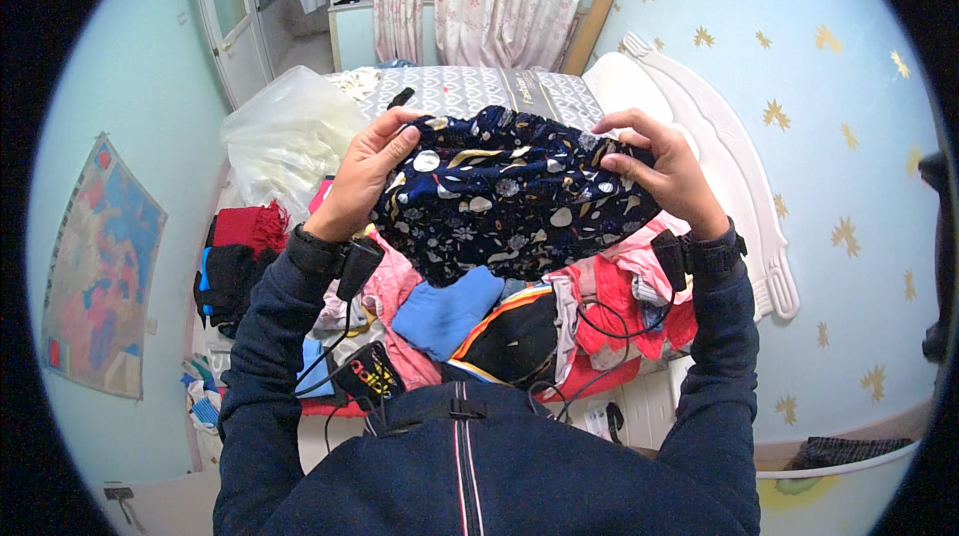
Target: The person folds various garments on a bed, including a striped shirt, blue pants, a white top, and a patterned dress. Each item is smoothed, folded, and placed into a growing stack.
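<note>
A dark navy garment (509, 199) with a white and gold print hangs stretched between my two hands, its gathered edge uppermost. My left hand (378, 161) pinches its upper left corner between thumb and fingers. At the upper right corner, my right hand (652, 161) grips the same edge. Just below the cloth lie a blue folded cloth (449, 311), a black garment with orange and white stripes (517, 341), and several pink and red clothes (599, 304). The garment hides part of this pile.
A translucent plastic bag (288, 135) bulges at the back left. Red and black folded textiles (243, 236) are stacked beneath it. Behind the garment lies grey-white patterned bedding (464, 86). The white headboard (734, 184) runs along the right. Cables (622, 356) trail from my wrist straps.
</note>
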The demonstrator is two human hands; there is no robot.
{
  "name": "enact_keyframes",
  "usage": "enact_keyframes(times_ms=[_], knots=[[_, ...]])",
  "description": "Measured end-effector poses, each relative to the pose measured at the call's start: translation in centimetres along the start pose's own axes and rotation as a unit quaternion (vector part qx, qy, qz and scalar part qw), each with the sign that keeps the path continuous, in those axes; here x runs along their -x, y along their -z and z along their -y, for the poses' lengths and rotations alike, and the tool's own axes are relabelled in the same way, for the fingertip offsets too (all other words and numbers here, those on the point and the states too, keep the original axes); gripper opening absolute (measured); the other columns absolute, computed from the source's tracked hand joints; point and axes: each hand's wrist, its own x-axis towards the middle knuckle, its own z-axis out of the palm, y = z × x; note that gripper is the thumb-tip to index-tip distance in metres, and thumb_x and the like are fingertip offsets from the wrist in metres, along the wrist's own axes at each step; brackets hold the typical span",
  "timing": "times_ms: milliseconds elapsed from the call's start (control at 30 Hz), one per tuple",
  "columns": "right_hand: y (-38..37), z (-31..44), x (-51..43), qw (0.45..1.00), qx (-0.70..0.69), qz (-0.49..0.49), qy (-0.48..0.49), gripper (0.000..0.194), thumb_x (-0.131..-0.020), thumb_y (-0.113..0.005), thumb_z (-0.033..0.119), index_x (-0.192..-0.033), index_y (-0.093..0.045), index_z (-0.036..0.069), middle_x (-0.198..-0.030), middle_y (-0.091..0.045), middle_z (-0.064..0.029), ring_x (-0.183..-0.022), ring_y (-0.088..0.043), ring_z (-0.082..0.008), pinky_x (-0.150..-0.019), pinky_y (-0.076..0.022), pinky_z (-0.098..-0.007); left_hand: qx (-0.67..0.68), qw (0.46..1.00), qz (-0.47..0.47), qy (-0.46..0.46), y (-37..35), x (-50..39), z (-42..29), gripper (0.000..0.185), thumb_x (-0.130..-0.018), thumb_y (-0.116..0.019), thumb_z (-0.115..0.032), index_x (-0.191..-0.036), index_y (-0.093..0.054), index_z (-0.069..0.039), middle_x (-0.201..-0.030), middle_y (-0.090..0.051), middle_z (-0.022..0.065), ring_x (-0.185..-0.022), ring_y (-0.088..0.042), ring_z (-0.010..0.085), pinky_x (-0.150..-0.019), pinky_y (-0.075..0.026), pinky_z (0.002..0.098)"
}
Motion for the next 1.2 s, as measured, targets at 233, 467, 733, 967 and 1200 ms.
enact_keyframes(times_ms=[233, 467, 733, 967, 1200], knots=[[-0.1, 0.4, -0.6, 0.984, 0.134, -0.033, 0.110, 0.017, -0.082, -0.069, -0.003, -0.097, -0.061, -0.001, -0.098, -0.065, -0.0096, -0.090, -0.065, -0.0238, -0.084, -0.0511, -0.0329, -0.222, 0.971, 0.067, -0.053, 0.4, 1.5, -1.8, 0.026, -0.092, -0.069, -0.008, -0.112, -0.052, -0.007, -0.105, -0.058, -0.0025, -0.101, -0.055, 0.0074, -0.088, -0.046, 0.0229], [-3.1, 2.4, -2.3, 0.971, 0.094, -0.030, 0.217, 0.020, -0.078, -0.068, -0.007, -0.095, -0.059, 0.000, -0.100, -0.065, -0.0111, -0.096, -0.065, -0.0273, -0.086, -0.0508, -0.0335, -0.420, 0.882, 0.092, -0.192, -4.7, 0.7, -1.2, 0.077, -0.072, -0.088, -0.020, -0.136, -0.048, -0.007, -0.133, -0.054, 0.0071, -0.123, -0.052, 0.0223, -0.103, -0.041, 0.0370], [-2.3, 2.7, -1.0, 0.996, -0.030, 0.054, 0.071, 0.010, -0.092, -0.067, 0.003, -0.099, -0.061, 0.001, -0.087, -0.064, -0.0031, -0.086, -0.061, -0.0098, -0.081, -0.0494, -0.0260, -0.366, 0.908, 0.171, -0.111, -3.8, 0.1, -1.6, 0.030, -0.075, -0.072, -0.006, -0.101, -0.059, -0.001, -0.096, -0.058, 0.0034, -0.096, -0.054, 0.0121, -0.086, -0.045, 0.0291], [-0.9, 1.0, 1.4, 0.991, -0.017, 0.127, -0.040, 0.024, -0.088, -0.077, 0.016, -0.099, -0.065, -0.002, -0.085, -0.065, -0.0007, -0.080, -0.056, -0.0063, -0.074, -0.0469, -0.0246, -0.314, 0.935, 0.164, 0.003, 1.2, -0.7, -4.6, 0.029, -0.069, -0.069, -0.020, -0.084, -0.048, -0.005, -0.084, -0.051, -0.0008, -0.082, -0.048, 0.0095, -0.073, -0.040, 0.0235], [1.2, -2.1, 4.6, 0.988, -0.054, 0.063, -0.129, 0.032, -0.085, -0.080, 0.019, -0.100, -0.066, -0.005, -0.085, -0.065, -0.0021, -0.079, -0.058, -0.0091, -0.073, -0.0481, -0.0276, -0.486, 0.853, 0.171, -0.078, 5.9, 0.3, -6.3, 0.041, -0.079, -0.069, -0.037, -0.075, -0.049, -0.001, -0.075, -0.048, 0.0054, -0.074, -0.047, 0.0159, -0.067, -0.038, 0.0300]])
